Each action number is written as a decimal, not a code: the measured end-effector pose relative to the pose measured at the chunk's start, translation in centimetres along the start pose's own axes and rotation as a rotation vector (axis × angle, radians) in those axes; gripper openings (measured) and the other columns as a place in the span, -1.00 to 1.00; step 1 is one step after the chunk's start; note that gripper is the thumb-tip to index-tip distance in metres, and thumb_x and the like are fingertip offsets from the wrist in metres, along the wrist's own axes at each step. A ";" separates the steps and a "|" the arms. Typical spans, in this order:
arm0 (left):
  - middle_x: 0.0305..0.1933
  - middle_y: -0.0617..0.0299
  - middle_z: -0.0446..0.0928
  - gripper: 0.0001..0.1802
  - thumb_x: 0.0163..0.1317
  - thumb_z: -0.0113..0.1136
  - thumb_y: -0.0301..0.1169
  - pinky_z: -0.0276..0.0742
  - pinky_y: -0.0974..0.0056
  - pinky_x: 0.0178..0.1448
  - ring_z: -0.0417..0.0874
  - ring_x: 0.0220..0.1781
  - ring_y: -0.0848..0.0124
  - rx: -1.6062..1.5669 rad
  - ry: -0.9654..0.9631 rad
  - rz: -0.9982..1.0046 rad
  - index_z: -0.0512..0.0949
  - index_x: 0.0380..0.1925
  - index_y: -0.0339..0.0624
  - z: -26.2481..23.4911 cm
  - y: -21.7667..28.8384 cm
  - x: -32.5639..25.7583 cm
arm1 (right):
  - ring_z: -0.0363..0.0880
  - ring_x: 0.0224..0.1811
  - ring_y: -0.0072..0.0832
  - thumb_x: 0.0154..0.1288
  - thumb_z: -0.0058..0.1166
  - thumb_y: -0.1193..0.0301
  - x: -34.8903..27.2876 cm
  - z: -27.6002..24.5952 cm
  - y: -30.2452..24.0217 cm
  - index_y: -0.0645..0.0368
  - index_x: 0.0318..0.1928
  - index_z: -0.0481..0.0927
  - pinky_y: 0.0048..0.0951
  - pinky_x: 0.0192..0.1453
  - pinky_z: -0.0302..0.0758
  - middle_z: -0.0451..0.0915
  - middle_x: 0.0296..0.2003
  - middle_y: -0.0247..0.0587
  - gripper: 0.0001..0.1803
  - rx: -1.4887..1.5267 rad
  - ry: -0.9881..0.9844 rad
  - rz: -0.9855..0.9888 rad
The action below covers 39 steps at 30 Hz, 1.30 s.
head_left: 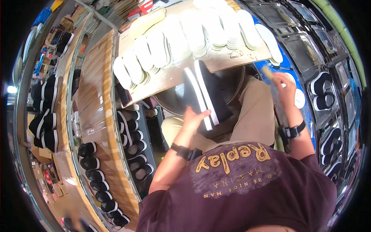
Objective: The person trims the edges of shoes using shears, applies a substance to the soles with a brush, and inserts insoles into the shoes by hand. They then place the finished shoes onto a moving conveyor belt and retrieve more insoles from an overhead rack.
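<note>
Your left hand [192,118] gripped the black shoe [210,96]; right hand [284,87] pinched the brush [268,72]; loose hold risked a drop into the basin [176,101].

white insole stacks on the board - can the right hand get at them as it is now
Probably yes. The right hand holds a brush just beside the board's right end, with nothing between it and the nearest white insole stacks; the brush occupies its fingers though.

The brush [267,72] is blurred and half hidden by the right hand [285,89] — the black shoe [210,92] is partly covered by the left hand [192,118].
</note>
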<state>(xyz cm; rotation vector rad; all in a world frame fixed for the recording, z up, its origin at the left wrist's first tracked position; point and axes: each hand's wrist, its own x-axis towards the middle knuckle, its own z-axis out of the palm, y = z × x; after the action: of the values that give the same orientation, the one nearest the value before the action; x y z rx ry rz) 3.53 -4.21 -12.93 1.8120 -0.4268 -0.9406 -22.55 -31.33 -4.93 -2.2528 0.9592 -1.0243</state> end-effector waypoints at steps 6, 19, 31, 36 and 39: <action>0.08 -0.19 0.49 -0.13 -0.17 0.57 -0.33 0.46 0.17 0.19 0.53 0.12 0.16 -0.077 0.063 0.027 0.31 0.08 -0.61 -1.0 -2.0 0.7 | 0.61 -0.27 -0.31 0.14 0.24 0.43 1.4 -4.0 10.5 0.19 -0.33 0.71 -0.39 -0.14 0.51 0.63 -0.35 -0.17 -0.89 -0.274 0.259 0.107; -0.23 -0.30 0.57 -0.60 0.24 0.15 -0.29 0.49 -0.07 -0.02 0.60 -0.10 -0.20 0.629 0.163 0.273 0.37 -0.09 -0.40 -4.3 -2.4 1.7 | 0.61 -0.26 -0.13 0.20 0.14 0.35 -0.8 3.6 9.7 0.11 -0.15 0.64 -0.20 -0.13 0.55 0.60 -0.26 -0.07 -0.78 -0.835 -0.102 0.213; -0.02 -0.38 0.52 -0.30 0.35 -0.03 0.02 0.40 0.04 0.22 0.54 0.11 -0.17 0.498 0.289 0.015 0.35 0.08 -0.55 -6.2 0.6 1.3 | 0.47 0.01 -0.32 0.11 0.24 0.19 -6.7 14.3 -12.2 0.07 -0.03 0.58 -0.21 0.05 0.29 0.58 -0.07 -0.30 -0.58 0.153 -0.813 -0.648; -0.17 -0.38 0.56 -0.18 0.17 0.08 0.24 0.50 -0.01 0.02 0.61 -0.06 -0.17 0.850 0.171 0.053 0.55 -0.22 -0.54 -4.9 2.8 1.3 | 0.49 -0.02 -0.32 0.12 0.22 0.26 -7.1 15.4 -13.1 0.05 -0.08 0.59 -0.22 0.02 0.33 0.57 -0.13 -0.28 -0.66 0.205 -0.867 -0.803; -0.33 -0.33 0.56 -0.55 0.17 0.17 -0.15 0.49 -0.07 -0.09 0.60 -0.20 -0.19 0.789 0.149 0.199 0.54 -0.31 -0.45 -6.7 -0.9 3.3 | 0.52 -0.24 -0.19 0.13 0.20 0.30 -5.9 15.6 -14.0 -0.01 -0.15 0.58 -0.17 -0.19 0.41 0.53 -0.39 -0.23 -0.75 0.276 -0.793 -0.761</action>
<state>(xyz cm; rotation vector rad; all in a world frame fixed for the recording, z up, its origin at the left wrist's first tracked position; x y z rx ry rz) 10.62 -1.88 -13.82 2.4602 -0.9595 -0.5132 -7.54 -15.81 -7.74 -2.4604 -0.3710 -0.3687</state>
